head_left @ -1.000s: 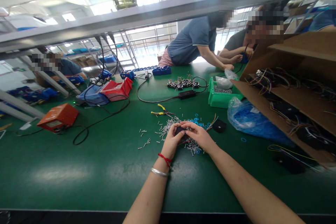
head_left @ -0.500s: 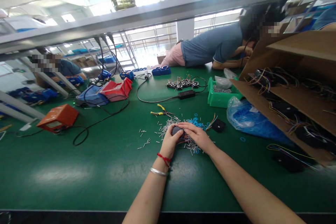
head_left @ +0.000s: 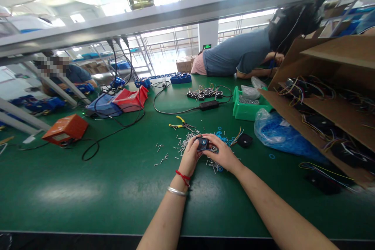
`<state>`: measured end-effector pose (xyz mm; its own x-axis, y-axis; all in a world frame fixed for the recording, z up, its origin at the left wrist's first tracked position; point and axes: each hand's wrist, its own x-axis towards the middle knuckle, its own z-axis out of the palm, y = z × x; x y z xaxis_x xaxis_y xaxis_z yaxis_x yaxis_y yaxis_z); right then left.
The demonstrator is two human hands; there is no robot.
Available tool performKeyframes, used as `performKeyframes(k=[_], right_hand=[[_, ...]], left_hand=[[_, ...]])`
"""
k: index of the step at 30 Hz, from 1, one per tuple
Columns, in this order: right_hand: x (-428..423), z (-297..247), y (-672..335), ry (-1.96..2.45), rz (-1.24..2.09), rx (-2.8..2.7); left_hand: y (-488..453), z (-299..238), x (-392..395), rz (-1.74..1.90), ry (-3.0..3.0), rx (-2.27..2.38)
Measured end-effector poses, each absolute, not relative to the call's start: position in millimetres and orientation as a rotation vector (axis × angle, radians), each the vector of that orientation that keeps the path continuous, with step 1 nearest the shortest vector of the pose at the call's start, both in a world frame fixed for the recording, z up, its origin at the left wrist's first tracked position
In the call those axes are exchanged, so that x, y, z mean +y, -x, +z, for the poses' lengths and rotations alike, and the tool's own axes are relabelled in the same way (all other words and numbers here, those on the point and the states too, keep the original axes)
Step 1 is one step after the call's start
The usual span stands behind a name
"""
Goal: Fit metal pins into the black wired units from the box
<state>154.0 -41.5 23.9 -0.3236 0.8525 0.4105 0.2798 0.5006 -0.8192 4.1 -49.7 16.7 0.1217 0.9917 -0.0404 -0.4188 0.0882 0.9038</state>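
Observation:
Both of my hands are around a small black square part, with a blue ring at its centre. My left hand grips it from the left, thumb along its edge. From the right, my right hand holds the other side with thumb and fingers. Loose silver screws lie in a pile under and around the hands. Blue rings are scattered just beyond my right hand. A similar black part with coloured wires rests to the right, and yellow-handled pliers lie behind the pile.
A green bin of small metal pieces and a blue plastic bag are at the right, beside a cardboard box of wired parts. Red and blue bins and an orange box stand left. Co-workers sit beyond.
The black part has been turned in my hands, so its face with the blue ring now shows. My right fingers have shifted from over it to its right side.

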Motion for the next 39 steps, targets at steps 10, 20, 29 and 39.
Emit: performKeyframes(k=[10, 20, 29, 39], right_hand=[[-39, 17, -160, 1.239, 0.722, -1.711], [-36, 21, -169, 1.257, 0.61, -1.862], [-23, -10, -175, 1.42, 0.351, -2.248], [-23, -11, -177, 1.42, 0.359, -2.273]], left_hand=[[-6, 39, -62, 1.221, -1.382, 0.871], [-9, 19, -52, 1.292, -1.083, 0.925], [7, 7, -36, 1.454, -0.486, 0.796], [8, 9, -36, 1.393, -0.389, 0.702]])
